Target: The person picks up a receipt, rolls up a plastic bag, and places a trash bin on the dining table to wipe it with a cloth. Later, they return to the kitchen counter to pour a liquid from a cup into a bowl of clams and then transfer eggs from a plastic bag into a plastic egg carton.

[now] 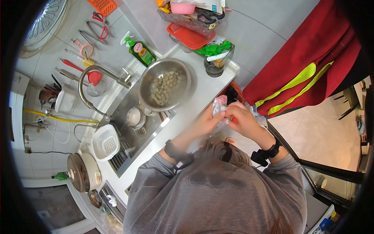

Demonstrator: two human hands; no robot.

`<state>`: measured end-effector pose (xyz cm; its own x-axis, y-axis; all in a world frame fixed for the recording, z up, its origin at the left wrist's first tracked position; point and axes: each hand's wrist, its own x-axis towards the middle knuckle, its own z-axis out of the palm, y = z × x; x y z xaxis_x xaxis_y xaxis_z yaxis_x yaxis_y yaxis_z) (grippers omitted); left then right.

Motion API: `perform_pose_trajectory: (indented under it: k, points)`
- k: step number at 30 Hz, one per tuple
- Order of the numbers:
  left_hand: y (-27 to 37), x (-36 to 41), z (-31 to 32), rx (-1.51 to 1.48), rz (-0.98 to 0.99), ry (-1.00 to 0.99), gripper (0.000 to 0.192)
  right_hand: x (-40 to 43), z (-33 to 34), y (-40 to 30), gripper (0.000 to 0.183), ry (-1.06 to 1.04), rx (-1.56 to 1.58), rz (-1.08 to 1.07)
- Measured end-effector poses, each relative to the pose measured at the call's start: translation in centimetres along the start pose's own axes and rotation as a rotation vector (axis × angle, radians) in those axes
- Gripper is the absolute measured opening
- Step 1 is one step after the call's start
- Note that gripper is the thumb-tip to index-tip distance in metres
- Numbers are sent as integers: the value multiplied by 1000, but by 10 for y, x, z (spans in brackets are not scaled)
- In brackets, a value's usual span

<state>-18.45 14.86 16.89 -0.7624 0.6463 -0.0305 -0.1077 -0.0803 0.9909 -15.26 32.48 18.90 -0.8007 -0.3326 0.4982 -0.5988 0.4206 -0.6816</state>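
Note:
In front of my body, beside the counter's edge, my left hand [209,120] grips a clear plastic bag [219,109] that has some red on it. My right hand [241,117] pinches the same bag from the other side, with something small and red under its fingers; what it is cannot be made out. Across the counter, a steel bowl [187,73] holds many small greyish pieces of food [165,87], and it stands at the end of the sink [152,134]. Inside the sink are a small round dish with whitish contents [135,117] and a white cup [148,111].
A curved faucet [83,87] reaches over the sink, and a white plastic basket [105,142] rests at its far side. A green soap bottle [142,52] stands behind the bowl. Wire baskets hold a red lid [190,35] and bags. Red cloth [304,58] hangs on the right.

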Motion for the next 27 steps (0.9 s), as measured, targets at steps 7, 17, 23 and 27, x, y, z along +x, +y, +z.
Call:
perform_pose_trajectory:
  k: [7,17,23,27]
  points:
    - [-11,2,-21,-199,-4,370,28,-7,-24,5,15,-71,36,0]
    - [1,0,8,462,-206,-55,39,5,-24,-7,12,8,27,168]
    - [5,-5,-7,432,-189,100,24,-2,-24,-10,15,-80,76,233]
    - [17,-4,-2,563,-62,-33,19,-5,-18,-3,11,-41,-101,130]
